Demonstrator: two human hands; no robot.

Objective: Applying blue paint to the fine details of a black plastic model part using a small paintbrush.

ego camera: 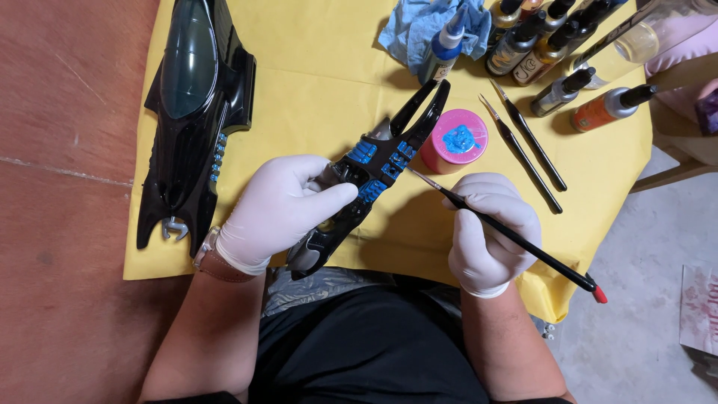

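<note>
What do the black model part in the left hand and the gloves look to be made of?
Black model part: likely glossy moulded plastic, with sharp highlights and blue painted details. Gloves on the left hand and right hand: thin white latex or nitrile, by the matte, wrinkled, tight fit.

The big toy car body [191, 120] lies at the upper left, partly on the paper sheet [314, 75]. The small car part [370, 176] is in the middle, with the paint lid [454, 140] just right of it. Two spare brushes [527, 146] lie further right. Paint bottles [546, 41] and a cloth [419, 26] sit along the top.
</note>
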